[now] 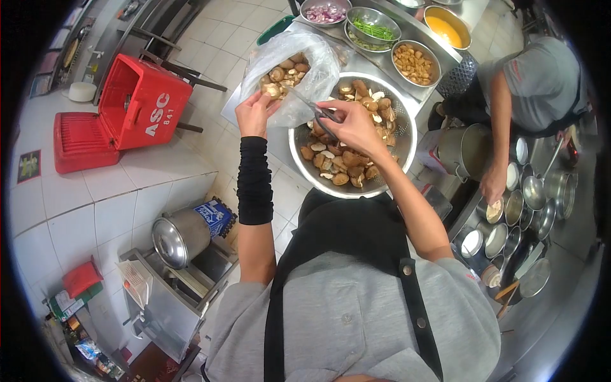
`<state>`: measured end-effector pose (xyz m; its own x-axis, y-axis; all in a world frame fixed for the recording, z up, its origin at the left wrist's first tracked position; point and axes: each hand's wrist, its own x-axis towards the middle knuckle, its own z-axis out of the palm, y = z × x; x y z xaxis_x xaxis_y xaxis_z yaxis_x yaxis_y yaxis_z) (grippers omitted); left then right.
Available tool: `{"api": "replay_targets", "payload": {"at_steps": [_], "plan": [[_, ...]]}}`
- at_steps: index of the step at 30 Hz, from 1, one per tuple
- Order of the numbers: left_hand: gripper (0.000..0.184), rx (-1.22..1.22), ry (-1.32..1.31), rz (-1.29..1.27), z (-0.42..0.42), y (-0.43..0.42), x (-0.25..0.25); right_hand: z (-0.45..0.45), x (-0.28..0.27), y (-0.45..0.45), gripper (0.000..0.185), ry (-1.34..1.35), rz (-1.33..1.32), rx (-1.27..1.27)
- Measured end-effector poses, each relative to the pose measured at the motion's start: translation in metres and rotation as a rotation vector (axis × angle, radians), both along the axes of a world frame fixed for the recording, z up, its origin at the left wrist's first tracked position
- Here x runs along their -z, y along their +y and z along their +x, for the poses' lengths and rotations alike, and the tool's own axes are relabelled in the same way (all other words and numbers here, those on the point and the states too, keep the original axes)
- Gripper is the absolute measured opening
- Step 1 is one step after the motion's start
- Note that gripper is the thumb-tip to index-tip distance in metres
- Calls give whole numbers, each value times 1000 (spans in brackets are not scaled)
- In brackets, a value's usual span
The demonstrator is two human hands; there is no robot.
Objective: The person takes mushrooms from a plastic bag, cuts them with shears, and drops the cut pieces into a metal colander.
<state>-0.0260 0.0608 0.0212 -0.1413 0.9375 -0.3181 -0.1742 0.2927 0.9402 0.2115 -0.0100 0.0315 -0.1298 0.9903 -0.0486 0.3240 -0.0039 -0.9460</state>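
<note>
My left hand (256, 113), above a black arm sleeve, pinches a mushroom (272, 90) at the near edge of a clear plastic bag (324, 67). More brown mushrooms lie inside the bag. In my right hand (351, 125) is a pair of dark-handled scissors (326, 114), its blades pointing left towards the held mushroom. Below and to the right of the bag stands a steel colander (407, 149) with many cut mushroom pieces (349, 162). My right hand is over the colander.
Steel bowls of chopped onion (324, 13), green vegetables (374, 28) and brown cubes (414, 63) stand behind the colander. A pot of orange liquid (445, 30) is beyond. At right, a co-worker (541, 86) reaches over small bowls. A red box (143, 105) is left.
</note>
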Motion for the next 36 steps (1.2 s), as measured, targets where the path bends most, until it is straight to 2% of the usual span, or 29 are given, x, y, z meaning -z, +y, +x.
{"api": "replay_targets", "payload": {"at_steps": [3, 7, 9, 13, 16, 17, 20, 21, 24, 25, 28, 29, 32, 33, 36], "plan": [[39, -39, -47, 31, -7, 1, 1, 4, -3, -6, 41, 22, -103, 62], [38, 3, -128, 65, 6, -13, -9, 12, -1, -25, 39, 205, -170, -27], [36, 83, -121, 44, 18, -24, -16, 13, 3, -36, 44, 289, -125, 4], [34, 244, -99, 7, 38, -46, -23, 27, -13, -55, 50, 252, -167, -12], [29, 390, -60, -45, 44, -52, -12, 38, -13, -65, 48, 242, -157, -13], [28, 449, -38, -54, 45, -52, -8, 43, -13, -68, 45, 164, -156, -16], [27, 585, -15, -92, 49, -54, -3, 53, 2, -80, 44, 223, -227, 14], [27, 614, -14, -121, 48, -54, 1, 53, -11, -84, 42, 186, -202, 37], [30, 668, -57, -195, 52, -59, 7, 59, -8, -102, 40, 334, -359, 131], [31, 680, -77, -217, 53, -62, 7, 63, 3, -109, 36, 300, -324, 128], [35, 791, 27, -155, 63, -79, -2, 77, 1, -126, 36, 224, -357, 155], [33, 810, 110, -74, 62, -84, 9, 78, -3, -132, 37, 297, -338, 235], [35, 754, 591, 274, 69, -103, 17, 97, -14, -141, 37, 268, -309, 308], [27, 631, 612, 406, 75, -104, 2, 98, -16, -142, 36, 323, -281, 360], [23, 372, 620, 390, 72, -71, -27, 113, -1, -143, 36, 314, -168, 390]]}}
